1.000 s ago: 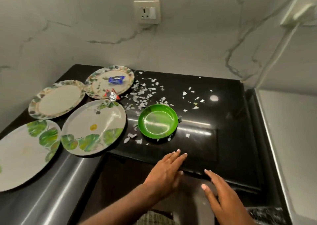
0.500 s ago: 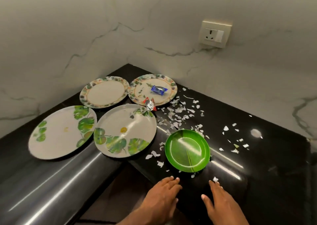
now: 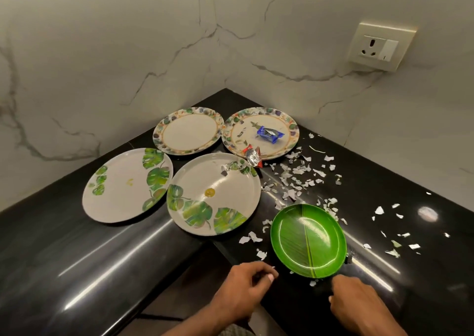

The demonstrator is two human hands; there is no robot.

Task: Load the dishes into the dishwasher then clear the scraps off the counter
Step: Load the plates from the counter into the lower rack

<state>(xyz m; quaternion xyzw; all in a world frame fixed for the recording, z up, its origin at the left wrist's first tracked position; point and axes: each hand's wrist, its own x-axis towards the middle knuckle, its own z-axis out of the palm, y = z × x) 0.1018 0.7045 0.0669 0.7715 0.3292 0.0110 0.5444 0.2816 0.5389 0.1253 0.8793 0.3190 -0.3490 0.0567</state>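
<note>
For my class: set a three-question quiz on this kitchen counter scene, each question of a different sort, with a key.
1. How many plates are on the counter, counting the green plate?
2. True or false: the blue wrapper lies on the green plate.
3. Which is nearest the right hand? A) wall socket B) green plate C) silver wrapper

Key
1. Five.
2. False: it lies on the far floral-rimmed plate.
3. B; the left hand is also close to it.
</note>
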